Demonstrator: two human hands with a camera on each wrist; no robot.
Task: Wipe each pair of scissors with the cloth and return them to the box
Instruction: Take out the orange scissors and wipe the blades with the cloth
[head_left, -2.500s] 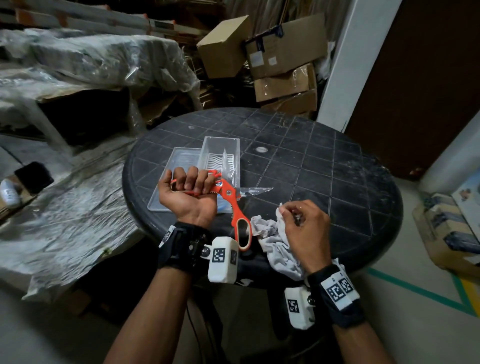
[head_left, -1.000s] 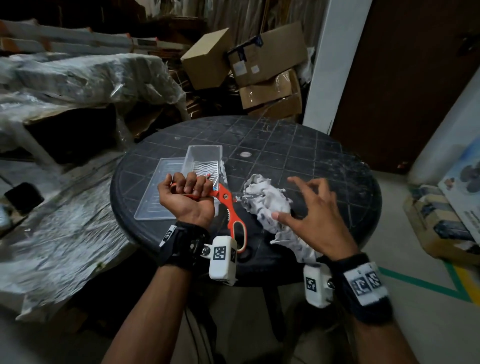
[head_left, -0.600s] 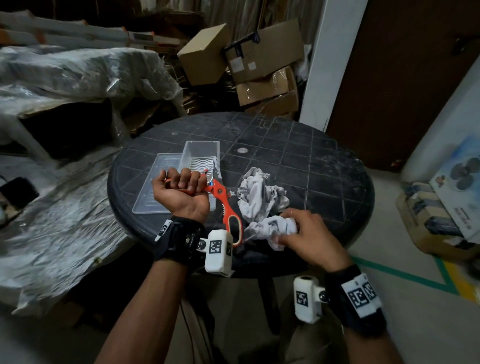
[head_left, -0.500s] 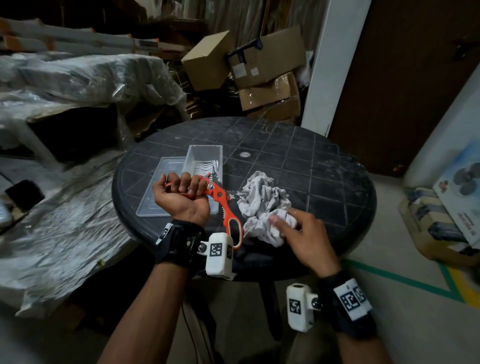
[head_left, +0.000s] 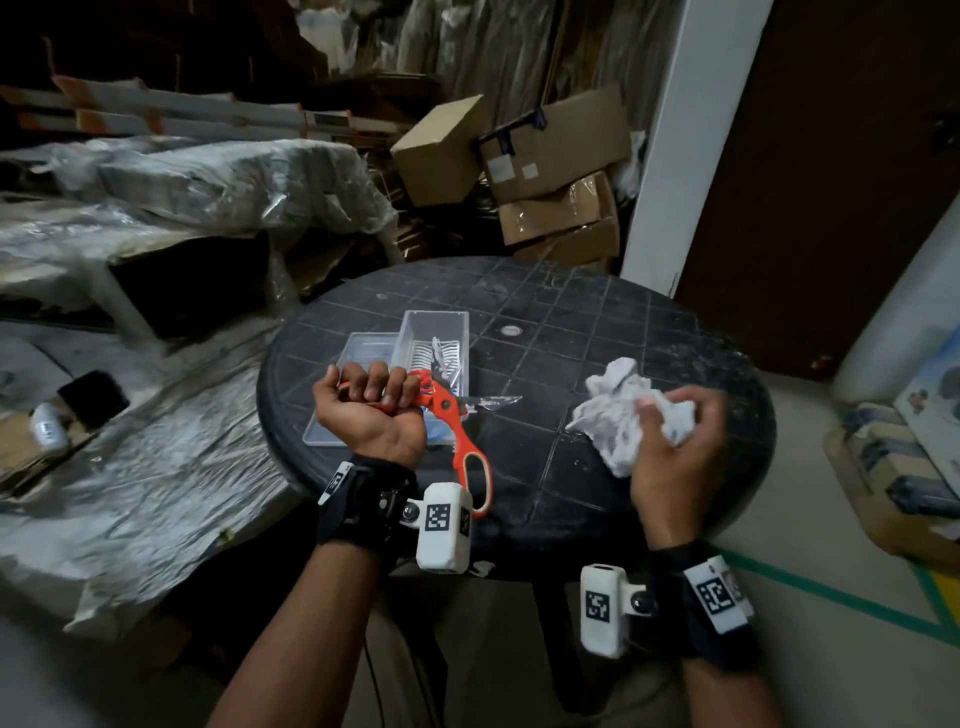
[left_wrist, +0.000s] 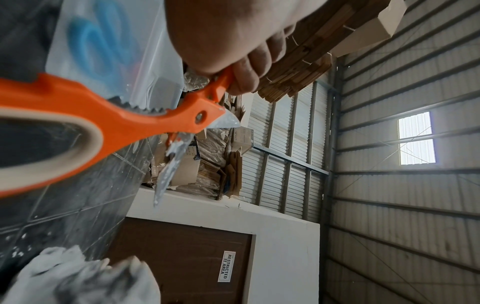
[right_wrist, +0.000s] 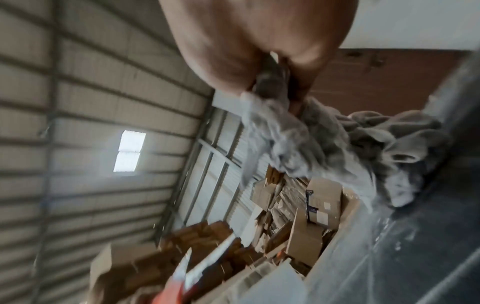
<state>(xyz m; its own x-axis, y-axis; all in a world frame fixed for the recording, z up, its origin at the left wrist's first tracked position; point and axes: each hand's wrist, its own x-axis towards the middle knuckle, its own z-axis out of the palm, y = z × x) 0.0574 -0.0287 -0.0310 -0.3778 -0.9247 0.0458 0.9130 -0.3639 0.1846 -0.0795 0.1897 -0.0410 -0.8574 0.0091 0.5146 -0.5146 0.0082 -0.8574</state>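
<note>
My left hand (head_left: 371, 410) has its grip clamped round one handle of the orange scissors (head_left: 457, 431), blades splayed apart and pointing right, just above the near end of the clear box (head_left: 436, 325) on the black bench (head_left: 597, 374). My right hand (head_left: 675, 447) has its grip bunched on the white cloth (head_left: 618, 415), well to the right of the blades. Blue scissors (left_wrist: 101, 43) lie in the box.
</note>
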